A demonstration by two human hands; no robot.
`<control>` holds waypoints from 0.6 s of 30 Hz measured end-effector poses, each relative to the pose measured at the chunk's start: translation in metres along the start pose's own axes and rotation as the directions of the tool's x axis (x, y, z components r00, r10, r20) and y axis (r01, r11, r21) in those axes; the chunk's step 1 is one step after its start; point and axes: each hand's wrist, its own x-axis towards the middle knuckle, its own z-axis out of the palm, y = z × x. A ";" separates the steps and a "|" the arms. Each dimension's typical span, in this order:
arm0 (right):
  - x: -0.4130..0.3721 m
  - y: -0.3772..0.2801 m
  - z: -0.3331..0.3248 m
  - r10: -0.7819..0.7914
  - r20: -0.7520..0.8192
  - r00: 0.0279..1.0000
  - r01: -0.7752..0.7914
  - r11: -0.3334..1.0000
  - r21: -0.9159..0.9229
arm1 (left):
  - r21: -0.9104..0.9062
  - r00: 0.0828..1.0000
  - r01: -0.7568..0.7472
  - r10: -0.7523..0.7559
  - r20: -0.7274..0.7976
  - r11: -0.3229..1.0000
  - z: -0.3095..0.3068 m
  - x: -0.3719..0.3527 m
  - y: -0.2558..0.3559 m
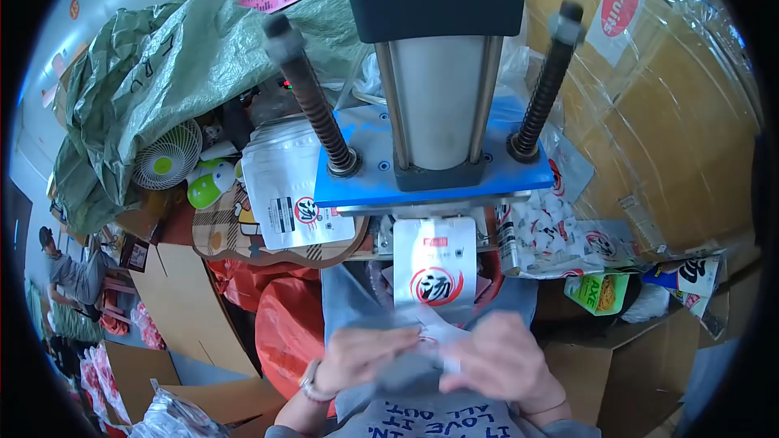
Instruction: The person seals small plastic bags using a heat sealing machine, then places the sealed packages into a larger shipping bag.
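A white printed pouch with a red round logo hangs down from under the blue plate of a press machine. My left hand and my right hand meet just below it, both blurred, fingers closed on the pouch's lower edge and a clear plastic piece. The pouch's top is hidden under the blue plate.
A stack of similar white pouches lies left of the machine. Loose pouches pile at the right beside a large wrapped cardboard box. A small fan, green sacking, red bags and open cartons crowd the left. A person sits far left.
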 end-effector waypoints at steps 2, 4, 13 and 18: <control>0.006 0.029 0.017 0.281 0.017 0.959 -0.282 0.959 0.009 | -0.215 0.956 0.292 -0.291 0.034 0.932 0.037 0.004 -0.039; -0.007 0.053 0.028 0.398 -0.080 0.914 -0.402 0.915 -0.031 | -0.508 0.799 0.540 -0.598 0.058 0.671 0.070 0.008 -0.063; -0.074 0.150 0.015 0.537 -0.279 0.796 -0.581 0.548 -0.602 | -0.525 0.734 0.572 -0.679 -0.015 0.630 0.082 0.049 -0.125; -0.077 0.140 0.005 0.593 -0.052 0.803 -0.479 0.591 -0.650 | -0.119 0.788 0.565 -0.576 -0.218 0.817 0.042 0.051 -0.140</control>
